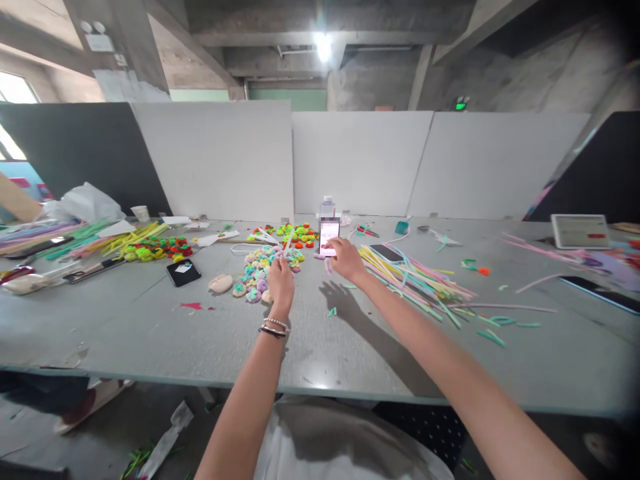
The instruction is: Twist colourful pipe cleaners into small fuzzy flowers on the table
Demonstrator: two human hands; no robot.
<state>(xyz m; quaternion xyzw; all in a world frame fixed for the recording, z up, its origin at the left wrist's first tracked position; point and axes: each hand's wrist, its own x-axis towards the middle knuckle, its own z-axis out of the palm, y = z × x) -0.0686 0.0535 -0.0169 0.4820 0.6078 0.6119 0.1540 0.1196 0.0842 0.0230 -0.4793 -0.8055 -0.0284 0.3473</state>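
Note:
My left hand point(281, 283) is closed, with a thin white strip point(289, 241) rising from its fingertips. It hovers over a pile of pastel fuzzy flower shapes point(254, 275). My right hand point(349, 259) is in front of an upright phone point(330, 230) with a lit screen. Its fingers are bent together, the tips overlapping the lower screen; whether they touch it or pinch something small is unclear. Just below those fingertips is a short pink fuzzy piece point(329, 266). A clear bottle point(327, 202) stands behind the phone.
Loose pastel pipe cleaners point(420, 283) and a dark phone point(386, 253) lie to the right. Red, yellow and green fuzzy pieces point(157, 249) are heaped on the left, near a black square item point(183, 272). White partition panels point(360, 160) line the table's back edge.

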